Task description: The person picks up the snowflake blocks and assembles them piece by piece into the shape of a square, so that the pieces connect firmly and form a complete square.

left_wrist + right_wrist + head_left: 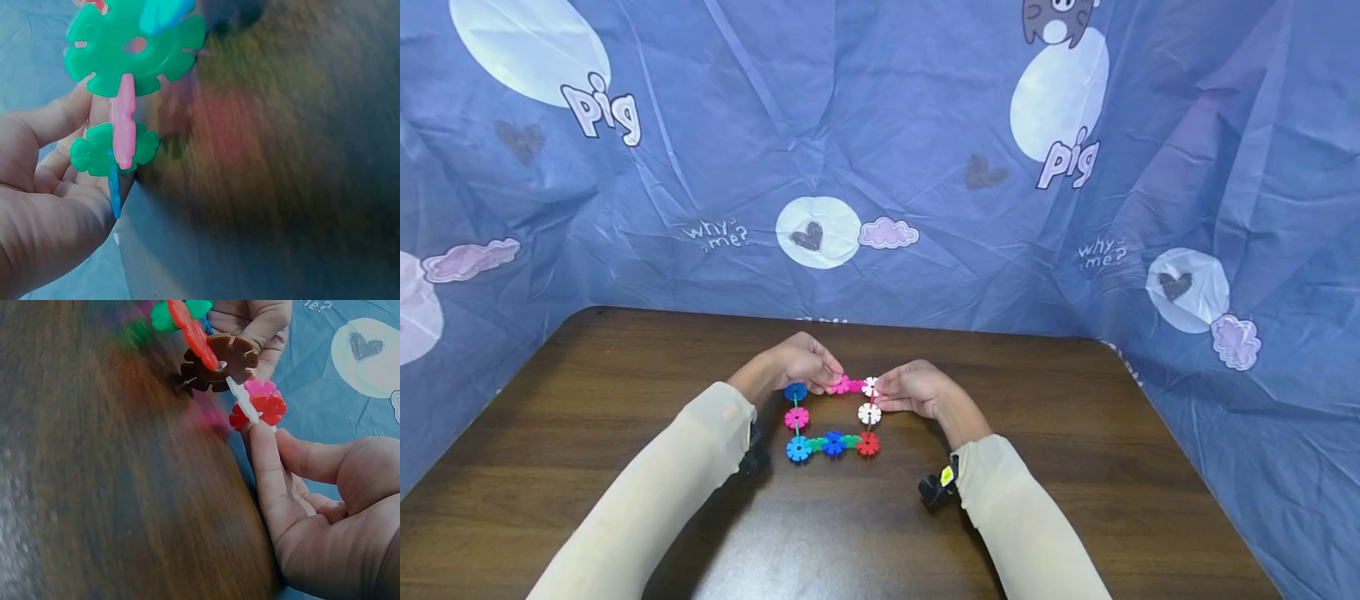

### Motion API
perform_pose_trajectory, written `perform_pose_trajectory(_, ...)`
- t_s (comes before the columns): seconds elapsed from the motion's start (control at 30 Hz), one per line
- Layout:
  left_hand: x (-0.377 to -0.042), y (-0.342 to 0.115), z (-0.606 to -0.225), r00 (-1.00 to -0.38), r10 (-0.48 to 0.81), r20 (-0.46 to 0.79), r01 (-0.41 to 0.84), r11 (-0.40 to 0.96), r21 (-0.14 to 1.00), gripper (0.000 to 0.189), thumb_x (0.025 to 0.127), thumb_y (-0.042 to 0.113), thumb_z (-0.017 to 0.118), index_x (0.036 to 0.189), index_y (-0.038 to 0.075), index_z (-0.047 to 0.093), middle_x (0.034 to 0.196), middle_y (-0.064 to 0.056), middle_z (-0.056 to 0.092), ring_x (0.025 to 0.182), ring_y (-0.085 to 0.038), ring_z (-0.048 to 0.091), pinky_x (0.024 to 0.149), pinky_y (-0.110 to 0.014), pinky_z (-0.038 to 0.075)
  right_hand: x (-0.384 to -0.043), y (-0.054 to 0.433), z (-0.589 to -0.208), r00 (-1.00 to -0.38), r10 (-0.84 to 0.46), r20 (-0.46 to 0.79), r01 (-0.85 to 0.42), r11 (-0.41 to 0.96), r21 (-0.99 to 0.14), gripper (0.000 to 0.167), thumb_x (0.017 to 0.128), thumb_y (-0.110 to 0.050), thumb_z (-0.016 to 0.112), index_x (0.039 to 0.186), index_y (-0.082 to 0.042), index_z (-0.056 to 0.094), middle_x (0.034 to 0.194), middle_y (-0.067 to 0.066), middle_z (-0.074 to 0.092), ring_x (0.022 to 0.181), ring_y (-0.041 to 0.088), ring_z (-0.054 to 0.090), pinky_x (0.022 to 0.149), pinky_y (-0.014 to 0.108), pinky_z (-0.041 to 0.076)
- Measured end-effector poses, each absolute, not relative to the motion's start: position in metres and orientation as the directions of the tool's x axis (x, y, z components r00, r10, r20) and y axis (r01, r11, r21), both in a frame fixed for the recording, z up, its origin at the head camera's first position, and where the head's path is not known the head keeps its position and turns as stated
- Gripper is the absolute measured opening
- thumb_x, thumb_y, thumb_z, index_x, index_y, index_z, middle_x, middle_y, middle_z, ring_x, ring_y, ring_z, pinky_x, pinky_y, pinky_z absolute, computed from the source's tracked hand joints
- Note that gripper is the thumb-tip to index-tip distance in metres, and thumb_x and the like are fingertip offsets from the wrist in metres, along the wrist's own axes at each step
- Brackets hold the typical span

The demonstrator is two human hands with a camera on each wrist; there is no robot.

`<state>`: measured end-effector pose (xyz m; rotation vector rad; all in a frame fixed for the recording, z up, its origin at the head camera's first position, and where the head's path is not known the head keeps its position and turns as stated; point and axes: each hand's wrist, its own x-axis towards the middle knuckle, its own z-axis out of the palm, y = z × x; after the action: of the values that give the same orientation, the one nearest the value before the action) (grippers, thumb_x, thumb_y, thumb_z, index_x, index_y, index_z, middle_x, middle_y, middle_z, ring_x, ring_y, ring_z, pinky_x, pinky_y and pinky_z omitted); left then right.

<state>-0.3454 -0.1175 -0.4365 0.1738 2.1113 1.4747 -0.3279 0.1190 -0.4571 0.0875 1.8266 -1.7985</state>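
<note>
Interlocking plastic flower discs are joined into a rectangular frame, with blue, pink, green, red and white pieces. At its far side, my left hand pinches the frame by the pink disc; its fingers hide part of that side. My right hand holds the far right corner at a white disc. In the left wrist view, green discs and a pink disc pass beside the left hand. A brown disc and a red disc show near the right hand.
Under the frame lies a brown wooden table. A blue printed cloth hangs behind and along both sides. A black device is strapped at the right wrist.
</note>
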Motion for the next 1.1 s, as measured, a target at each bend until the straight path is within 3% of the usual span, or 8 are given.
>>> perform_pose_trajectory(0.37,-0.3441,-0.1206,-0.4322,-0.823,0.414,-0.388,-0.216,0.404,0.889,0.017,0.093,-0.006,0.069,0.108,-0.013,0.069,0.085,-0.011,0.076,0.074,-0.017,0.072,0.071,-0.032,0.061,-0.3269,0.1171,-0.4584,-0.835,-0.351,-0.424,0.423,0.084,-0.902,0.012,0.1,0.013,0.051,0.103,0.01,0.062,0.081,0.01,0.065,0.072,0.017,0.069,0.074,0.03,0.062)
perform_pose_trajectory(1.1,-0.3437,-0.1143,-0.4334,-0.827,0.394,-0.401,-0.222,0.427,0.877,0.014,0.091,-0.01,0.068,0.105,-0.014,0.069,0.08,-0.009,0.072,0.07,-0.017,0.068,0.067,-0.031,0.06,-0.3268,0.1131,-0.457,-0.842,-0.322,-0.433,0.415,0.127,-0.901,0.014,0.1,0.013,0.049,0.1,0.01,0.062,0.081,0.008,0.061,0.072,0.018,0.067,0.08,0.033,0.061)
